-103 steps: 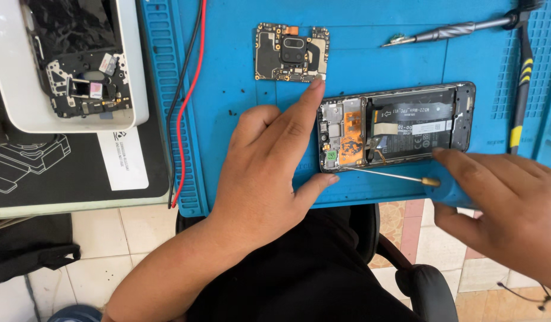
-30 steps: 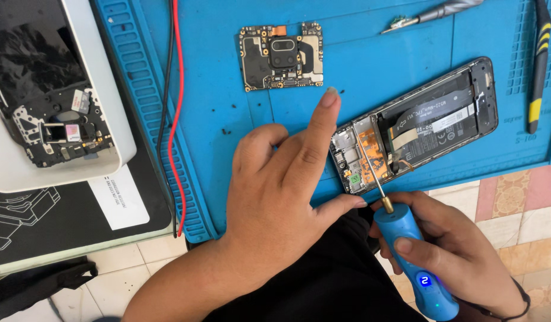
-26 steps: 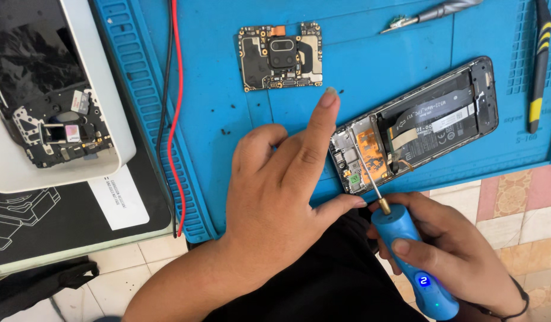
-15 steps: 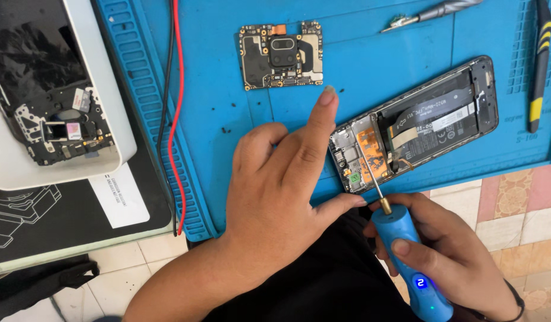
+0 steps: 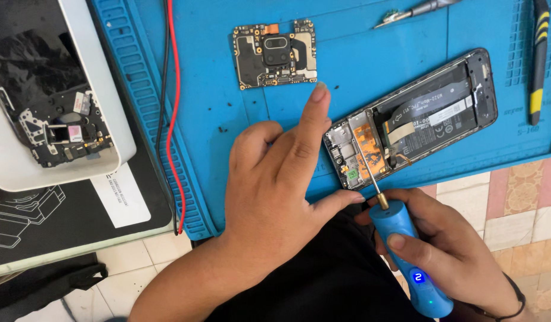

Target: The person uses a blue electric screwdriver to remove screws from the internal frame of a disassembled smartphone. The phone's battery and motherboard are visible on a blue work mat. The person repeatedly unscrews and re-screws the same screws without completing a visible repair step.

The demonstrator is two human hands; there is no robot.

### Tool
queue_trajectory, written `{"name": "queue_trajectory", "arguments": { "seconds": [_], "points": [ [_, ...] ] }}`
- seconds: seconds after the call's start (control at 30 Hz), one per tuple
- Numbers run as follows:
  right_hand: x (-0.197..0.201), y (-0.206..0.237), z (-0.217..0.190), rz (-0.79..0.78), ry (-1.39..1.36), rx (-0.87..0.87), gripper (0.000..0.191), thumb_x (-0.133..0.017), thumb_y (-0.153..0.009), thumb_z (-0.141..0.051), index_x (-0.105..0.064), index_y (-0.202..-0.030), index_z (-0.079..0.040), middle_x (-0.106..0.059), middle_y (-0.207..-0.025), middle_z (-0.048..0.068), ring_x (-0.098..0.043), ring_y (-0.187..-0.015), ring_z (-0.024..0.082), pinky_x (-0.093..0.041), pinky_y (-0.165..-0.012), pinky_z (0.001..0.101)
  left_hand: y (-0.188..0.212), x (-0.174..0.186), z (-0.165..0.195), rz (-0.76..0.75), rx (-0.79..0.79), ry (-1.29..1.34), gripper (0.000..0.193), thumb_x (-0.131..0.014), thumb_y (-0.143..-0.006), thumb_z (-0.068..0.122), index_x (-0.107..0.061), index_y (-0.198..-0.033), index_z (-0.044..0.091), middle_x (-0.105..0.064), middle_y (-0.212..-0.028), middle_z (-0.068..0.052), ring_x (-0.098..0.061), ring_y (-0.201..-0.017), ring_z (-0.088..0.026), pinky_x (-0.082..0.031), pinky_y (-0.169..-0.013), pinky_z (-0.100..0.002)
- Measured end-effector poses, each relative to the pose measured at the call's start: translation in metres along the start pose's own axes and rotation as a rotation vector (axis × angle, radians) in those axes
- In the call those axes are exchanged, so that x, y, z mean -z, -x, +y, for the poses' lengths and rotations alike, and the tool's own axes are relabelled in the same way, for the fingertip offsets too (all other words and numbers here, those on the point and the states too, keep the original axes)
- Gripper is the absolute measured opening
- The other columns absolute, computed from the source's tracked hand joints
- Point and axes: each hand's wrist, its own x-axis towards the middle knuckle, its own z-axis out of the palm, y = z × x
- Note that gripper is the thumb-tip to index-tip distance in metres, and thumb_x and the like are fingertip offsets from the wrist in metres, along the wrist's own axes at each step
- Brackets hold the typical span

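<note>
Head view: right hand (image 5: 451,250) drives blue screwdriver (image 5: 409,256) into opened phone (image 5: 412,119) (left hand (image 5: 281,179) steadying).

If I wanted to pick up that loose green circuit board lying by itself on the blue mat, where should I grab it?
Probably by its two short side edges, coming straight down from above. The circuit board lies flat on the blue mat, its face crowded with small parts and a camera block, so pinching the bare edges avoids pressing on them. Nothing crowds its sides; the left hand rests just below it.
</note>
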Motion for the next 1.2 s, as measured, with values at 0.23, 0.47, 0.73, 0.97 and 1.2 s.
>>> {"name": "queue_trajectory", "arguments": {
  "seconds": [0.23,0.47,0.73,0.97,1.2],
  "points": [
    [0.0048,-0.0016,-0.0028,-0.054,0.022,-0.004,0.062,-0.065,-0.089,-0.015,-0.053,-0.148,0.002,-0.071,-0.124,0.016,-0.072,-0.093,0.019,-0.059,-0.081,0.0328,-0.0016,0.0004,0.0033,-0.021,0.022,-0.001,0.112,-0.094,-0.063,0.039,-0.033,-0.151,0.007,-0.070,-0.123,-0.004,-0.055,-0.102,-0.025,-0.039,-0.100,-0.040],
    [0.0017,0.0037,-0.0026,-0.013,0.036,-0.023,0.060,-0.067,-0.090,-0.017,-0.052,-0.146,0.000,-0.070,-0.121,0.016,-0.066,-0.091,0.019,-0.059,-0.080,0.0334,-0.0026,0.0016,0.0057,-0.019,0.029,0.000,0.113,-0.095,-0.063,0.038,-0.032,-0.152,0.006,-0.070,-0.123,-0.003,-0.055,-0.103,-0.026,-0.039,-0.101,-0.040],
    [0.0034,0.0010,-0.0038,-0.078,0.060,0.023,0.062,-0.067,-0.090,-0.021,-0.054,-0.147,0.001,-0.071,-0.123,0.013,-0.072,-0.092,0.017,-0.060,-0.079,0.0313,-0.0031,0.0025,0.0063,-0.017,0.031,0.005,0.114,-0.095,-0.062,0.039,-0.031,-0.151,0.006,-0.070,-0.121,-0.003,-0.055,-0.103,-0.025,-0.039,-0.100,-0.040],
    [-0.0039,0.0043,-0.0028,0.021,-0.002,0.009,0.062,-0.065,-0.091,-0.012,-0.053,-0.151,0.002,-0.071,-0.122,0.016,-0.069,-0.091,0.018,-0.058,-0.079,0.0330,-0.0031,0.0039,0.0055,-0.014,0.028,0.001,0.114,-0.095,-0.062,0.040,-0.032,-0.150,0.005,-0.070,-0.121,-0.003,-0.055,-0.103,-0.025,-0.038,-0.100,-0.040],
    [-0.0007,0.0021,-0.0020,0.012,0.061,0.012,0.063,-0.065,-0.091,-0.012,-0.054,-0.152,0.002,-0.072,-0.120,0.015,-0.068,-0.090,0.017,-0.060,-0.078,0.0324,-0.0043,0.0022,0.0045,-0.011,0.024,0.003,0.115,-0.095,-0.063,0.041,-0.031,-0.152,0.006,-0.070,-0.122,-0.002,-0.055,-0.103,-0.024,-0.040,-0.100,-0.038]
  ]
}}
